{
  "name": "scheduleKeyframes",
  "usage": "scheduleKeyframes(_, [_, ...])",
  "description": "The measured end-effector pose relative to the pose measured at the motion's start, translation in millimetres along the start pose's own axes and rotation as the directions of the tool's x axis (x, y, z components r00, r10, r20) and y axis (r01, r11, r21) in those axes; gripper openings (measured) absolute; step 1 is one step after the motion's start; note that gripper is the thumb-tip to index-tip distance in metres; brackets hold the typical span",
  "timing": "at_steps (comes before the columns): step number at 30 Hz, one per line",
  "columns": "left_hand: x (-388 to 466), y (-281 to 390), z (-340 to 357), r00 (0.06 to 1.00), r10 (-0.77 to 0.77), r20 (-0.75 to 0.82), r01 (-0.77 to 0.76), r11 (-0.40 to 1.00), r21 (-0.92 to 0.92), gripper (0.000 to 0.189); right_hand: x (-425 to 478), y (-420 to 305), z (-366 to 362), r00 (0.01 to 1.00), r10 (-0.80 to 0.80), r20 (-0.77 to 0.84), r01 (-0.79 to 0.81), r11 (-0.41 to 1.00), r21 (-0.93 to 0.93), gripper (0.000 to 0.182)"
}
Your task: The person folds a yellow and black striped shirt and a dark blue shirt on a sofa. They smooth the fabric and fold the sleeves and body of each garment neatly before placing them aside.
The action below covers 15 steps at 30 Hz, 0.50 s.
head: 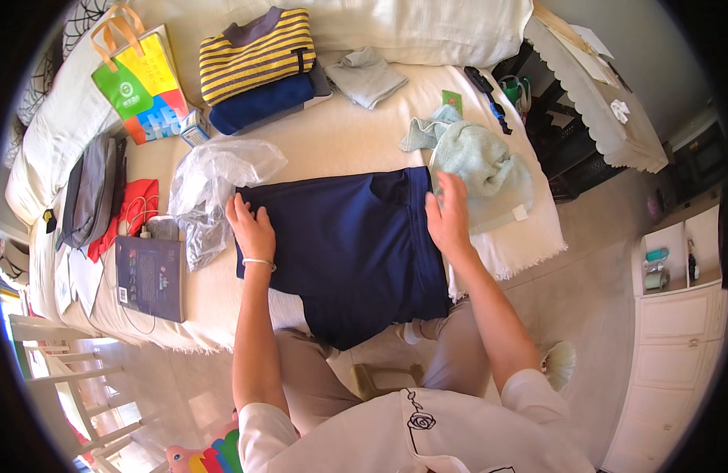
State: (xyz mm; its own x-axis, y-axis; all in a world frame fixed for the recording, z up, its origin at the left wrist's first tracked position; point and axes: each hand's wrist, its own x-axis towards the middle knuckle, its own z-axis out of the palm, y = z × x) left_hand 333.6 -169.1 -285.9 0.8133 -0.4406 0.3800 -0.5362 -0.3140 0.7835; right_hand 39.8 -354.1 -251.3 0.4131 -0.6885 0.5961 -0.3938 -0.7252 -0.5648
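Observation:
A pair of navy blue shorts [352,236] lies spread on the cream cover of a sofa, its waistband on the right and one leg draping over the front edge. My left hand [252,230], with a bracelet at the wrist, rests at the shorts' left hem, fingers apart. At the waistband is my right hand [448,213], its fingers spread and not closed on the cloth. A crumpled pale green towel [476,156] lies just beyond it. Beside my left hand is a crumpled clear plastic bag [213,183].
Behind the shorts are a folded striped sweater [257,59] on navy clothing [263,106] and a folded grey garment [367,77]. At the left are a colourful paper bag [136,83], a grey bag [92,189], red cloth [142,198] and a dark book [151,278]. A stool [382,378] stands below.

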Motion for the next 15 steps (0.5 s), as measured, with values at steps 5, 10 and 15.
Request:
scheduleKeyframes(5, [-47, 27, -39, 0.996, 0.086, 0.037, -0.087, 0.996, 0.027, 0.039, -95, -30, -52, 0.936, 0.335, 0.109, -0.342, 0.938, 0.053, 0.026])
scheduleKeyframes(10, [-50, 8, -52, 0.947, -0.295, 0.125, 0.320, 0.893, -0.316, 0.043, -146, -34, -70, 0.923, 0.370, 0.108, -0.377, 0.924, 0.059, 0.022])
scheduleKeyframes(15, [-29, -18, -47, 0.929, -0.282, 0.242, 0.334, 0.919, -0.211, 0.058, -149, -27, -66, 0.965, 0.241, 0.100, -0.245, 0.969, 0.027, 0.019])
